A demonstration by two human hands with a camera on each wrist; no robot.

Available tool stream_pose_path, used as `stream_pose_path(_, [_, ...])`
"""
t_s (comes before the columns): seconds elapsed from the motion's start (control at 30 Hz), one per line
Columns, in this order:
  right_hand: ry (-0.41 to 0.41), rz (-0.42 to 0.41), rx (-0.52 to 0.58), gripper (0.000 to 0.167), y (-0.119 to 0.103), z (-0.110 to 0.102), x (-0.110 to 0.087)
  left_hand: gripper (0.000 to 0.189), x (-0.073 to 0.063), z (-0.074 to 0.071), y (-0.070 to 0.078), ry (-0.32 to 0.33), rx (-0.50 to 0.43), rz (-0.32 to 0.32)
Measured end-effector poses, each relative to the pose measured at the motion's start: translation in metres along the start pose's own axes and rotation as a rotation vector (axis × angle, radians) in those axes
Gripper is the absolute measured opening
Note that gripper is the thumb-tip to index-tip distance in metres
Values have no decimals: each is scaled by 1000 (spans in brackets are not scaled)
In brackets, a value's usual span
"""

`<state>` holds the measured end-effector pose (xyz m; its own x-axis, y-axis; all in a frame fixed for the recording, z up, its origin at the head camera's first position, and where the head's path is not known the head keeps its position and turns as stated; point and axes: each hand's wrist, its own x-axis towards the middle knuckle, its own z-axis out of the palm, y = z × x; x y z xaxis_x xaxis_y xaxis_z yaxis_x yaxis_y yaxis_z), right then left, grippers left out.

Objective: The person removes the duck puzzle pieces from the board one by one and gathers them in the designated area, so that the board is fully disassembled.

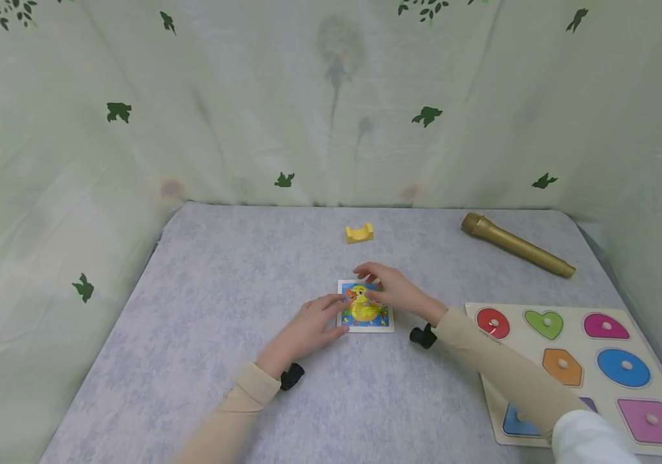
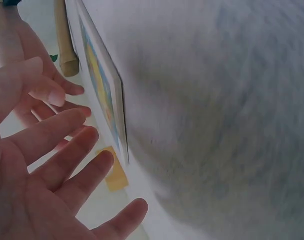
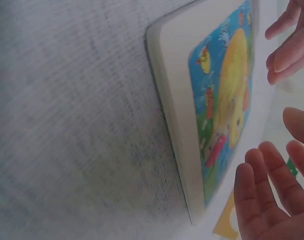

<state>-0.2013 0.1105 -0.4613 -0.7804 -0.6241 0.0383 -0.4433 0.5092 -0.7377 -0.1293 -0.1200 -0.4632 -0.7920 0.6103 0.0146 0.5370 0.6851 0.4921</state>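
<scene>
A small square duck puzzle with a white border lies flat at the middle of the table. My left hand reaches over its left edge, and in the left wrist view its fingers are spread with nothing between them. Over the puzzle's upper right side hovers my right hand. The right wrist view shows that hand's fingers loosely bent beside the puzzle, gripping nothing. Both hands partly cover the picture in the head view.
Behind the puzzle stands a yellow curved block. A gold microphone lies at the back right. On the right, under my right forearm, is a white board with several coloured knobbed shapes. A leaf-patterned curtain hangs round the table.
</scene>
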Motion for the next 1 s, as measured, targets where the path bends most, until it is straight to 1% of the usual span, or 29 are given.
stream_pose_path(0.17, [-59, 48, 4, 44, -1, 7, 10, 52, -1, 8, 3, -34, 3, 15])
stream_pose_path(0.3, [-79, 39, -18, 38, -2, 12, 16, 53, -4, 11, 3, -48, 19, 14])
stream_pose_path(0.43, [-70, 21, -80, 32, -5, 17, 20, 52, -4, 13, 3, -41, 23, 17])
stream_pose_path(0.6, [-69, 75, -206, 36, -15, 23, 22, 54, -5, 14, 4, -37, 25, 14])
stream_pose_path(0.67, [-66, 92, -233, 37, -18, 24, 22, 55, -6, 15, 4, -40, 26, 9])
stream_pose_path(0.73, [-57, 99, -223, 38, -19, 25, 22, 56, -6, 15, 5, -45, 22, 3])
stream_pose_path(0.8, [-51, 97, -190, 38, -17, 25, 23, 55, -6, 15, 5, -45, 18, -2])
stream_pose_path(1.0, [-66, 94, -12, 41, -3, 21, 24, 54, -6, 16, 5, -55, 18, -17])
